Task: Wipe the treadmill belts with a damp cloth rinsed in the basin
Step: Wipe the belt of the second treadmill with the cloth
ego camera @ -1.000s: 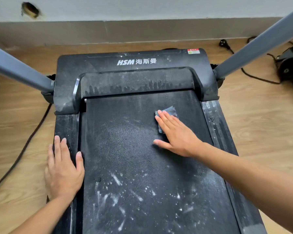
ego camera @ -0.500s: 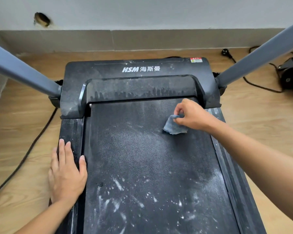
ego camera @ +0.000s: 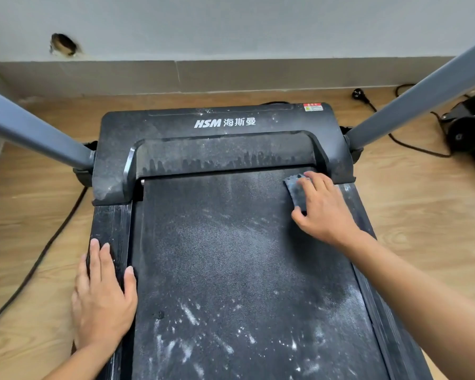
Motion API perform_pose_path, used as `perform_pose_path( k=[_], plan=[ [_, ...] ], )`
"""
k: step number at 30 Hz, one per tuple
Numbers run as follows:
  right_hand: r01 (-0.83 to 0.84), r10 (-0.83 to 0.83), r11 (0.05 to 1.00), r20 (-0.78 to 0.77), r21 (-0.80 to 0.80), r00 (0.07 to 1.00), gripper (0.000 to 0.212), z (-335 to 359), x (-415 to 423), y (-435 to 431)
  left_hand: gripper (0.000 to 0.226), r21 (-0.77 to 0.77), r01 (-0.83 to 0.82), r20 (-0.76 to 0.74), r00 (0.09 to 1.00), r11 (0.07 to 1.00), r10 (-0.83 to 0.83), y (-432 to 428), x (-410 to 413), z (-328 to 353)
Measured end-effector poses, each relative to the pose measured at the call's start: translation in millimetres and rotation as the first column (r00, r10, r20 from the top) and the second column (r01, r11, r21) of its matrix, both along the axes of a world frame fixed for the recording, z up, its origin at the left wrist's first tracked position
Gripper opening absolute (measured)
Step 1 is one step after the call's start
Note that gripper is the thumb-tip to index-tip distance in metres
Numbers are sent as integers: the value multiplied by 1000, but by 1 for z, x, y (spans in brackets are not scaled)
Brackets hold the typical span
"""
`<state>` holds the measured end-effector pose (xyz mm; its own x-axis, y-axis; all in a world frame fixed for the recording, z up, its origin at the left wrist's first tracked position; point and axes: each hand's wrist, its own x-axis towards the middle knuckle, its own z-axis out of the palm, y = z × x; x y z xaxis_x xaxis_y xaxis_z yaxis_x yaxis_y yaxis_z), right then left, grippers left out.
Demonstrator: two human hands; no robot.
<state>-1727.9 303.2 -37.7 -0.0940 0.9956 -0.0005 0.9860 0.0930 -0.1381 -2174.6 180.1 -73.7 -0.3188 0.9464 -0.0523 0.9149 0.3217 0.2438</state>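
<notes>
We see the cloth (ego camera: 293, 192), grey-blue, at the far right corner of the belt (ego camera: 231, 256), just under the lip of the motor cover (ego camera: 217, 122) and near the right side rail (ego camera: 353, 197). The right hand (ego camera: 324, 212) lies flat on it, fingers spread and nearly straight, pressing down, not clenched. Most of the cloth is hidden under those fingers; only its left strip shows. The thumb touches the belt beside it.

The left hand (ego camera: 102, 294) rests flat on the left side rail (ego camera: 110, 223), fingers straight and apart, thumb at the belt's edge, holding nothing.

White dust streaks mark the belt's near half; its near end is cut off by the frame. The right forearm covers part of the right rail. The belt's middle and far left lie open.

Two grey uprights (ego camera: 39, 138) run out of frame. A cable (ego camera: 52, 242) lies on the wooden floor (ego camera: 25, 204) to the left. At far right is a dark machine (ego camera: 469, 130), cut off and hard to make out.
</notes>
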Motion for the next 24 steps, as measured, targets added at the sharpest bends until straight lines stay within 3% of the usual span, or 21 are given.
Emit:
perform_pose_path(
  k=[5,10,13,16,24],
  plan=[
    [28,-19,985,58,-171,998,102,-38,-12,7,66,-2,1,1,1000,1000,-1,-1,-2,-1],
    [385,-390,921,-133,-67,911,102,-45,-51,39,67,13,10,6,1000,1000,-10,-2,-3,1],
    [504,-517,856,-218,-118,828,106,-39,-79,49,75,-5,17,-1,1000,1000,-17,-4,-3,4],
    [440,-463,886,-274,-146,843,109,-36,-129,43,82,-23,25,25,999,999,-25,-6,-7,7],
    [-31,-15,983,-243,-183,970,107,-31,-311,16,77,-3,58,-14,998,998,-58,-5,-11,8]
  ],
)
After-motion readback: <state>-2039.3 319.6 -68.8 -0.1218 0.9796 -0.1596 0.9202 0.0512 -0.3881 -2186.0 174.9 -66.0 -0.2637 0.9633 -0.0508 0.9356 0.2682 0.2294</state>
